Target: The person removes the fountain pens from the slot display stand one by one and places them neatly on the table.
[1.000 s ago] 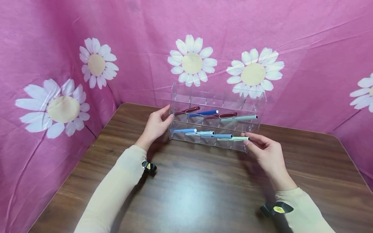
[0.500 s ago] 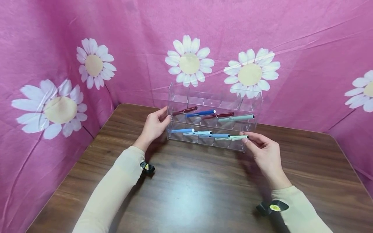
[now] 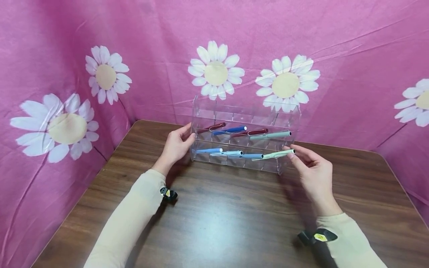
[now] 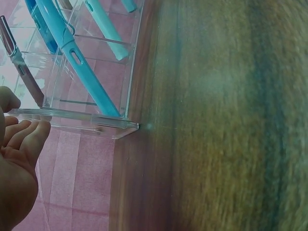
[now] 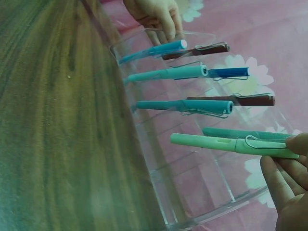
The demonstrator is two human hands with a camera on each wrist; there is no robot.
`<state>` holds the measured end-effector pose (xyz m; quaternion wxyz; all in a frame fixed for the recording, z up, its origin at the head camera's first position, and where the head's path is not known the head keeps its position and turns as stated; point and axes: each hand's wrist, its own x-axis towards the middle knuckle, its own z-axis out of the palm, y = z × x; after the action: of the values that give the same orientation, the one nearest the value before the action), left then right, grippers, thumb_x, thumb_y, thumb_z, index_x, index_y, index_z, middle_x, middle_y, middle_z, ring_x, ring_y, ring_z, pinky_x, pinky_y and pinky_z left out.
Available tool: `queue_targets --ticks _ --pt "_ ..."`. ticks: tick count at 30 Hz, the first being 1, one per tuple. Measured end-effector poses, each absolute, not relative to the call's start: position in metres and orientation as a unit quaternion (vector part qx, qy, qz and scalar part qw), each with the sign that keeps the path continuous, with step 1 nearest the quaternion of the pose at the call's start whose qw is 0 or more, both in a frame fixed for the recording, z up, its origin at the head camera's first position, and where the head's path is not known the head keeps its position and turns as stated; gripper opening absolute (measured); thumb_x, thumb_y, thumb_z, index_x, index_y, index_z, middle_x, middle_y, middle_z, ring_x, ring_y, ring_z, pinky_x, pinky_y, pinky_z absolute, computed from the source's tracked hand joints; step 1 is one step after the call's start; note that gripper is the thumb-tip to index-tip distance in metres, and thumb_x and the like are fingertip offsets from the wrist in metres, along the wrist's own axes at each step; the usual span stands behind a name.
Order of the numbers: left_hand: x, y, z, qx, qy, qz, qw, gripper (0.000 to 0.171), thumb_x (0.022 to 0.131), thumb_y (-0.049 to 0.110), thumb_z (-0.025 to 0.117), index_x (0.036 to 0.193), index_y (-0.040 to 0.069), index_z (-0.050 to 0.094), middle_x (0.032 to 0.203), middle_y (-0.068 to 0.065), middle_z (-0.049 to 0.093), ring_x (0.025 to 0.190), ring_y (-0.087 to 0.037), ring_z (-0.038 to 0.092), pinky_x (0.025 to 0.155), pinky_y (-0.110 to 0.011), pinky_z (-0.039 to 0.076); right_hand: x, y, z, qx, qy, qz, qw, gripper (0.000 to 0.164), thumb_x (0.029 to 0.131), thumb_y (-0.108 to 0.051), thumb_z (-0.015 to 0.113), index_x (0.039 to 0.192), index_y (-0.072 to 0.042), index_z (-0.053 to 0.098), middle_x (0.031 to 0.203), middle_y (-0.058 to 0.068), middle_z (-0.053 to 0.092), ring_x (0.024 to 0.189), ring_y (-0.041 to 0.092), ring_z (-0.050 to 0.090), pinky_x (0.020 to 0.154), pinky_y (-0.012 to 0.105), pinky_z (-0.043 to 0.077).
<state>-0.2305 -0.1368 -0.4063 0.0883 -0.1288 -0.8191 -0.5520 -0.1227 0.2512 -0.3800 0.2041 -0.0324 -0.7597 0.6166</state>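
Note:
A clear acrylic pen rack (image 3: 246, 117) stands toward the back of the table, tilted tiers facing me. My left hand (image 3: 175, 147) grips its left side panel between thumb and fingers. At the right end, my right hand (image 3: 316, 173) pinches the capped end of a light green pen (image 5: 216, 143), which is raised off the lower tier. Still on that tier are a bright blue pen (image 3: 209, 150), a pale blue pen (image 3: 231, 153) and a grey-blue pen (image 3: 251, 156). The tier above bears two dark red pens (image 3: 258, 132), a dark blue pen (image 3: 231, 130) and a sage green pen (image 3: 270, 135).
The wooden table (image 3: 214, 208) reaches back to a pink cloth (image 3: 161, 48) printed with white daisies, close behind the rack. The rack's top tier holds no pens. A black wrist camera (image 3: 169, 194) sits on the left sleeve, another (image 3: 316, 237) on the right.
My right hand has moved up and right, lifting the light green pen's capped end from the lower tier. My left hand stays at the rack's side. The head view has shifted slightly.

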Motion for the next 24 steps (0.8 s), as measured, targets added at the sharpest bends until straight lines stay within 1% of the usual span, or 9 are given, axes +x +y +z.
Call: queue_targets --ticks 2,5,9,11,18,21,24 --pt "-0.23 -0.137 -0.406 -0.13 -0.817 -0.555 0.089 0.052 0.102 0.001 0.063 0.151 -0.013 0.052 0.146 -0.031 0.06 0.138 -0.041 0.062 0.117 -0.045 0.053 -0.123 0.252 -0.376 -0.032 -0.739 0.639 0.21 0.032 0.095 0.001 0.079 0.127 0.004 0.077 0.102 -0.013 0.085 0.093 -0.003 0.078 0.075 0.007 0.06" --pt "-0.229 -0.137 -0.405 -0.129 -0.817 -0.555 0.089 0.052 0.102 0.002 0.064 0.15 -0.013 0.053 0.146 -0.03 0.06 0.138 -0.041 0.062 0.117 -0.045 0.053 -0.122 0.255 -0.371 -0.029 -0.714 0.663 0.223 0.032 0.094 0.003 0.08 0.126 0.005 0.077 0.102 -0.008 0.085 0.093 -0.001 0.079 0.075 0.008 0.061" --pt "-0.229 -0.137 -0.405 -0.128 -0.816 -0.556 0.087 0.052 0.102 0.002 0.064 0.151 -0.012 0.052 0.147 -0.029 0.059 0.138 -0.04 0.062 0.117 -0.043 0.053 -0.122 0.26 -0.365 -0.015 -0.686 0.686 0.242 0.032 0.094 0.005 0.079 0.126 0.005 0.077 0.103 -0.004 0.086 0.092 0.002 0.08 0.077 0.009 0.063" --pt "-0.228 -0.137 -0.405 -0.125 -0.816 -0.558 0.084 0.052 0.102 0.003 0.064 0.151 -0.011 0.053 0.147 -0.029 0.06 0.138 -0.04 0.062 0.117 -0.043 0.054 -0.121 0.262 -0.362 -0.007 -0.674 0.695 0.25 0.033 0.094 0.006 0.078 0.126 0.007 0.076 0.103 -0.003 0.086 0.092 0.003 0.08 0.08 0.011 0.064" --pt "-0.228 -0.136 -0.406 -0.124 -0.816 -0.558 0.082 0.052 0.102 0.001 0.064 0.152 -0.01 0.053 0.146 -0.029 0.06 0.138 -0.039 0.062 0.117 -0.042 0.054 -0.118 0.272 -0.352 0.012 -0.66 0.698 0.278 0.032 0.095 0.005 0.077 0.127 0.009 0.074 0.103 0.0 0.086 0.093 0.006 0.081 0.082 0.012 0.065" --pt "-0.228 -0.137 -0.406 -0.123 -0.815 -0.56 0.083 0.052 0.102 0.001 0.064 0.151 -0.011 0.053 0.146 -0.029 0.06 0.138 -0.039 0.062 0.116 -0.042 0.054 -0.118 0.274 -0.351 0.016 -0.646 0.709 0.282 0.033 0.095 0.006 0.076 0.127 0.012 0.073 0.103 0.003 0.086 0.092 0.008 0.082 0.084 0.014 0.066" --pt "-0.227 -0.138 -0.405 -0.124 -0.814 -0.561 0.082 0.052 0.102 0.001 0.064 0.151 -0.011 0.052 0.147 -0.029 0.06 0.139 -0.04 0.061 0.117 -0.043 0.053 -0.119 0.276 -0.35 0.014 -0.642 0.713 0.281 0.032 0.096 0.006 0.076 0.127 0.012 0.073 0.101 0.003 0.086 0.09 0.008 0.082 0.084 0.014 0.066"
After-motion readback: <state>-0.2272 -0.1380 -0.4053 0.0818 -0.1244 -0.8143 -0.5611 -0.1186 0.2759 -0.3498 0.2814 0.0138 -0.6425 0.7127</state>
